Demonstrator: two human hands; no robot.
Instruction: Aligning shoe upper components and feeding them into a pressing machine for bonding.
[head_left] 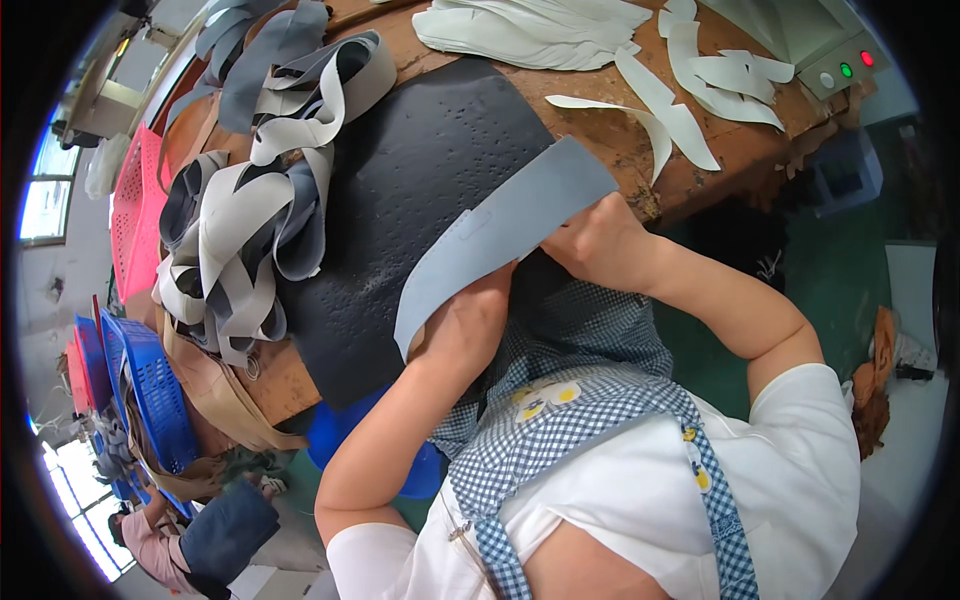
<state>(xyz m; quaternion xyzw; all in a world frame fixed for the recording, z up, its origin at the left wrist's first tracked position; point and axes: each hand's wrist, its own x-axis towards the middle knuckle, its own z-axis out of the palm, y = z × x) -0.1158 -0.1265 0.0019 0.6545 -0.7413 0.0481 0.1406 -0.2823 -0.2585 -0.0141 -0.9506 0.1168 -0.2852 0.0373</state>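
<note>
**Two hands are holding one long gray strip**

Both hands are holding on to a gray strip [510, 235], and it is sitting just above the person's lap, in front of a black mat [400, 190]. Let's pretend the middle of the strip is the middle of a clock. The strip is pointing its wide end between 1 and 2 o'clock. Its rounded end is pointing between 7 and 8.

The left hand [465, 325] is sitting at 7 o'clock, so it is nearer the rounded end. Its fingers are going under the strip. The right hand [600, 240] is sitting at 3 o'clock, nearer the wide end. Its fingers are bending in and holding the strip's lower edge. Neither hand is lying across the top face.

A heap of curly strips [230, 220] is lying at 9 o'clock, well apart from both hands. A stack of white pieces [530, 35] is resting at 12 o'clock on the wooden table [560, 85].

The strip is hiding most of the left fingertips, and the right fingertips are tucking out of sight, so I cannot tell how tightly they are squeezing. The left arm is covering part of a blue tub [415, 475].
</note>
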